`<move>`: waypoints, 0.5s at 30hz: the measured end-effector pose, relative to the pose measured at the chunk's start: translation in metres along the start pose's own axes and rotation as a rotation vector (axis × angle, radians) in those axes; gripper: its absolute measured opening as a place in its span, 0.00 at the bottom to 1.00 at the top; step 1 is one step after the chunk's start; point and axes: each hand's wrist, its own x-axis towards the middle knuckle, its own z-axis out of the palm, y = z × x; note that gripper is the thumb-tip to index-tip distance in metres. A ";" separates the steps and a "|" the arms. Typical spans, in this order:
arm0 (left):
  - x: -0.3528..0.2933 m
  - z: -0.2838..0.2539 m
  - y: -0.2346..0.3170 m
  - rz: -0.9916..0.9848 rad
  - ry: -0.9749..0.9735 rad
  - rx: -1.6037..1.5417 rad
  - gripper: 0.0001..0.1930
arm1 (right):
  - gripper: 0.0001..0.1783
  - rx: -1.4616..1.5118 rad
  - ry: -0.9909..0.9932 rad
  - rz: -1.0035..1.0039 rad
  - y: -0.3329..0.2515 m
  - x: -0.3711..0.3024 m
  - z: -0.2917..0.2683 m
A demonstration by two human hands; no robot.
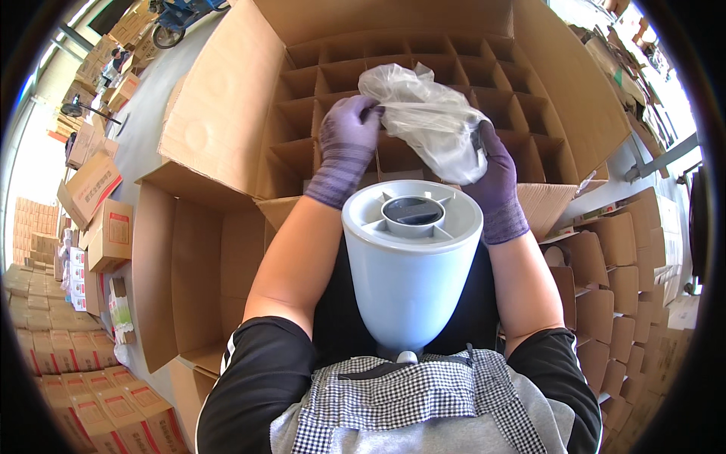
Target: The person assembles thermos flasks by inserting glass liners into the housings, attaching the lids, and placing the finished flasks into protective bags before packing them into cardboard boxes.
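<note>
My left hand (348, 142), in a purple knit glove, pinches one end of a crumpled clear plastic bag (427, 113). Gloved the same way, my right hand (497, 170) grips the bag's other end, so it stretches between both hands above a divided carton (219, 98). Close to my body, in front of my lap, stands a light blue tapered plastic vessel (408, 280). Its upward end has a ribbed round rim and a black piece (412, 211) set in a central ring. Neither hand touches the vessel. What the bag holds, if anything, I cannot make out.
Cardboard dividers (295, 117) form several cells inside the carton. An open box (197, 265) stands at my left, and rows of open cartons (605, 280) at my right. Stacked closed boxes (110, 401) fill the lower left. A blue wheeled vehicle (181, 19) is far back.
</note>
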 end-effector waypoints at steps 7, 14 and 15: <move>-0.041 -0.035 -0.022 -0.666 -0.356 -1.798 0.13 | 0.25 -0.935 0.214 -0.182 -0.022 0.002 -0.052; -0.039 -0.018 0.026 -0.187 -0.429 -0.081 0.23 | 0.28 -1.011 0.304 -0.250 0.024 0.019 -0.021; -0.037 -0.022 0.032 -0.235 -0.445 0.086 0.24 | 0.28 -1.022 0.292 -0.198 0.023 0.016 -0.021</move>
